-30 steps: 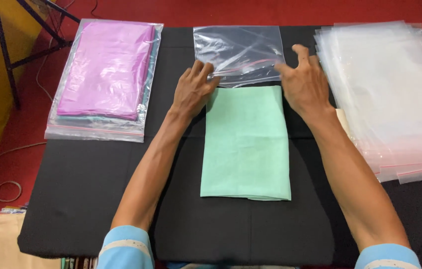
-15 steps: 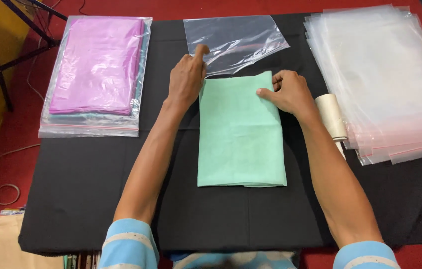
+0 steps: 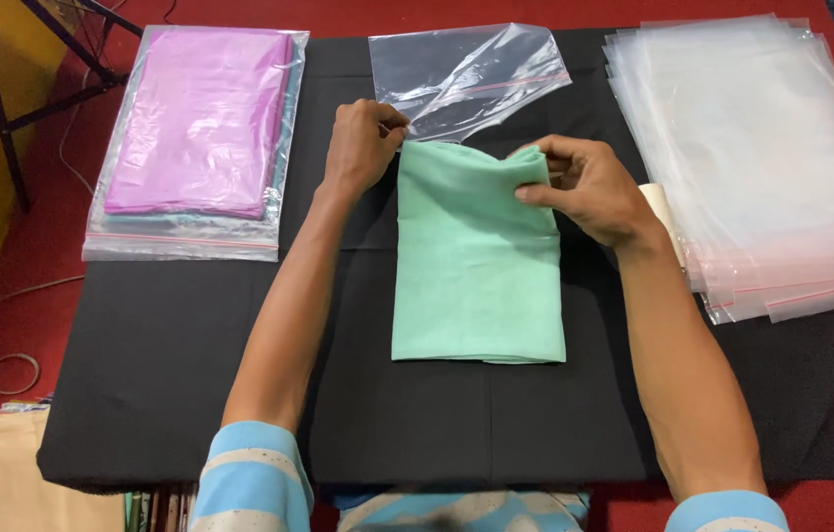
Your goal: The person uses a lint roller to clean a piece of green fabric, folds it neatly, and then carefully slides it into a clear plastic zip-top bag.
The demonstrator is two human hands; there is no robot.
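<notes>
A folded mint-green cloth [image 3: 479, 266] lies in the middle of the black table cover [image 3: 161, 365]. My right hand [image 3: 584, 187] pinches the cloth's far right corner and lifts it slightly. Just beyond the cloth lies an empty clear zip bag [image 3: 466, 79], its near edge raised. My left hand [image 3: 363, 143] grips that near edge of the bag, beside the cloth's far left corner.
A clear bag holding a folded pink cloth [image 3: 195, 128] lies at the far left. A stack of several empty clear bags [image 3: 762, 148] covers the right side, with a cream roll [image 3: 661, 212] at its near left edge. Red floor and a metal stand [image 3: 3, 89] are on the left.
My left hand closed on the bag's near edge and raised it. My right hand went from resting on the green cloth to pinching and lifting its far right corner.
</notes>
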